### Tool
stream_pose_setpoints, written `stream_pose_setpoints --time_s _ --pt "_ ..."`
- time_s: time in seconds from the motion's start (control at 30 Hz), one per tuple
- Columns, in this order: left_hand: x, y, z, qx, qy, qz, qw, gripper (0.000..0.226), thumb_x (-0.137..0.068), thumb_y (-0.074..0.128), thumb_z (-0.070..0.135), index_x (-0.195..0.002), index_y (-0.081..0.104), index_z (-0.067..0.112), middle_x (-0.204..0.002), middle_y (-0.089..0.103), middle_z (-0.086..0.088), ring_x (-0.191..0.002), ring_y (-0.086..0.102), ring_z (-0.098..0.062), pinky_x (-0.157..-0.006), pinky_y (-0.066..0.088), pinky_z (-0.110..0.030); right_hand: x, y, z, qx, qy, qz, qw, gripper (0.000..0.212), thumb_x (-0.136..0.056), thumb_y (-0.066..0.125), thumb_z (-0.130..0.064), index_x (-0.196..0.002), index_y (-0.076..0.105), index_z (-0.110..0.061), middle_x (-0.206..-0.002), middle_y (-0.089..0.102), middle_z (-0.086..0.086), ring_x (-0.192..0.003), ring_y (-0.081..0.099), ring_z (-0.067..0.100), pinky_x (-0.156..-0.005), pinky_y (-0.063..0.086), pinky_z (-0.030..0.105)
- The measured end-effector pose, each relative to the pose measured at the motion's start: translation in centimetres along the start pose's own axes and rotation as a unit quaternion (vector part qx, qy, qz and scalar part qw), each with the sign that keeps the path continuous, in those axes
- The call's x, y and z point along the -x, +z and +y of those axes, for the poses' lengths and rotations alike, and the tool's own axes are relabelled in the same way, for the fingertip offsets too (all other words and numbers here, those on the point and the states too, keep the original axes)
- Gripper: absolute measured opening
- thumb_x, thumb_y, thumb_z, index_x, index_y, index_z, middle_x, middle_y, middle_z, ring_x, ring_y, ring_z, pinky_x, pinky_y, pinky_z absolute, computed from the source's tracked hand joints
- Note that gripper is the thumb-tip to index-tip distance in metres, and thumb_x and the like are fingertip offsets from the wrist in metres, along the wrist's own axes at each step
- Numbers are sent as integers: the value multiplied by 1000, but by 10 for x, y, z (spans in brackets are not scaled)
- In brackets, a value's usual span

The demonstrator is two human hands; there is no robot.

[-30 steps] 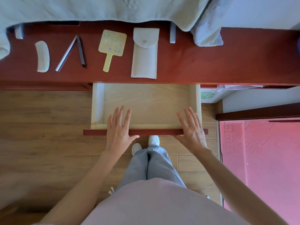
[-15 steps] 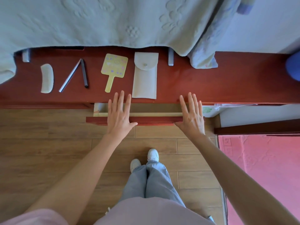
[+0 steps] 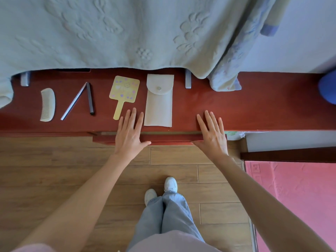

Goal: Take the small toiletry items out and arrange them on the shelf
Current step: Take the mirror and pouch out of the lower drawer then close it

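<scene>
Step in hand: closing the drawer front point(image 3: 171, 138), lower centre of frame, nearly flush under the shelf point(image 3: 254, 110). Left hand point(image 3: 129, 135) and right hand point(image 3: 212, 136) press it flat, fingers straight, slightly spread.

4 items lie in a row at centre left:
- comb point(image 3: 47, 104)
- folding rod point(image 3: 78, 100)
- yellow mirror point(image 3: 123, 93)
- pouch point(image 3: 159, 102)

Next: judged, a final push.

Writing: none legible.

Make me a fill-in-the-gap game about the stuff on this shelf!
1. The comb lies at the ____ end of the row.
2. The hand mirror is coloured ____.
3. The white pouch lies between the mirror and the person's ____ hand.
4. Both hands press flat on the ____ front.

Missing: left; yellow; right; drawer
</scene>
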State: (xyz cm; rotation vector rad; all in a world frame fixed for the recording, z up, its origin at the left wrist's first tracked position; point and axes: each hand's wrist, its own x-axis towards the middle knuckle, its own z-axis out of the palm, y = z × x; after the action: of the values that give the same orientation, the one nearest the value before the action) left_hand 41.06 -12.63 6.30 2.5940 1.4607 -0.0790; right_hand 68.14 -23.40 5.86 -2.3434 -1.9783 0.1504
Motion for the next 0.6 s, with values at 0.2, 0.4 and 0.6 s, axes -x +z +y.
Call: stream_pose_setpoints --time_s 0.2,0.4,0.6 --pt "-18 -1 0 10 -6 18 1000 107 -65 83 44 -148 27 7 -154 24 -22 -143 21 -38 -116 21 -51 -17 3 1 -10 2 22 1000 94 -68 83 -33 -146 34 -11 -152 30 19 -142 25 33 -117 15 49" --pt "-28 2 -3 2 12 33 999 101 -65 84 40 -146 33 6 -153 28 -22 -142 26 -37 -115 23 -50 -27 7 3 -7 -2 34 999 93 -68 83 -33 -145 35 -11 -151 33 18 -141 28 33 -115 18 49" --pt "-28 4 -4 -15 22 46 999 100 -63 85 39 -143 37 4 -149 34 -23 -138 33 -39 -112 27 -52 -27 8 4 14 -2 36 999 89 -71 79 -38 -145 37 -14 -150 36 16 -140 31 31 -115 23 48"
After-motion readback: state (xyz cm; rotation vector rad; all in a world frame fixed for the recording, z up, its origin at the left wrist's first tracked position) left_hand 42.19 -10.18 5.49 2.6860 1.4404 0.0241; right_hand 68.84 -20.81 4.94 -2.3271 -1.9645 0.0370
